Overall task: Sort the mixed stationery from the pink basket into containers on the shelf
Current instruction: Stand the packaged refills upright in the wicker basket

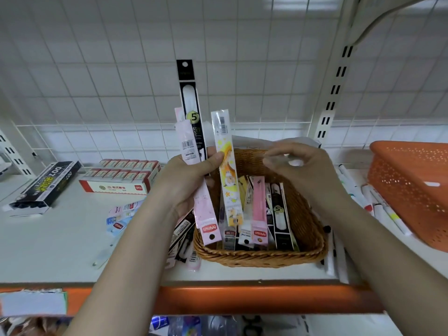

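White shelf [60,238]: left hand [191,180] clamps fanned refill packs [228,175] over wicker basket [261,259]; right hand [298,166] seemingly pinches something clear, blurred. Mid-sort; next, drop packs in.

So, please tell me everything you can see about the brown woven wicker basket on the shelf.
The brown woven wicker basket is shallow and roughly rectangular, with a thick braided rim. It stands upright on the white shelf, near its front edge. Several long, flat refill packets, pink, black and white, lie inside it, leaning over its front rim. Both hands are above it: the left hand grips a fan of packets, the right hand hovers over its far side. More packets lie against its left wall.
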The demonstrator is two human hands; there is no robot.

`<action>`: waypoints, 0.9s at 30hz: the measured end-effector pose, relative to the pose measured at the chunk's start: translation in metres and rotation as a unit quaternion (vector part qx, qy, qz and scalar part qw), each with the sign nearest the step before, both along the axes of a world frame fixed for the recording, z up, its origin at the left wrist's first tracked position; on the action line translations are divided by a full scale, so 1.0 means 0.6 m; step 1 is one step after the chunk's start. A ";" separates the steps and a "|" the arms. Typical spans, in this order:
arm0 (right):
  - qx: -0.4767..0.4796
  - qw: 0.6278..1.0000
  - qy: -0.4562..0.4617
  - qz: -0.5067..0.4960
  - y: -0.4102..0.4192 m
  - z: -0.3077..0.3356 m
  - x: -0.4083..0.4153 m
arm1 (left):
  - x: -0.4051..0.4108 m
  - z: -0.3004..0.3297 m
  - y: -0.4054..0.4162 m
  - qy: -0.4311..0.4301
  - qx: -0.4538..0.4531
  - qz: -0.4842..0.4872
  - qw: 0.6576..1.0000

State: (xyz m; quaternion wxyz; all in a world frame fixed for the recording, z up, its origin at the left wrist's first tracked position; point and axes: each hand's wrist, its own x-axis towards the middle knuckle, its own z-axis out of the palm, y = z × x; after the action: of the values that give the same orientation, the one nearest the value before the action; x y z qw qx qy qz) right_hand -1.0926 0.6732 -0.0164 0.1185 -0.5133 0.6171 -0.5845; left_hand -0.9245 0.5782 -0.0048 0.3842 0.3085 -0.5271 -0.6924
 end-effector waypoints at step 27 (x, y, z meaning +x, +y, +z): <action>0.446 0.808 0.382 0.048 0.000 -0.035 0.038 | 0.007 -0.009 -0.004 0.011 0.138 -0.062 0.988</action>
State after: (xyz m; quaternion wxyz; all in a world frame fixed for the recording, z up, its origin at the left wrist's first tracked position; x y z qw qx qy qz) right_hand -1.0698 0.6732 -0.0374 0.1172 -0.6151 0.7797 0.0044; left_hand -0.9205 0.5755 -0.0101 0.2996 0.3175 -0.4405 -0.7844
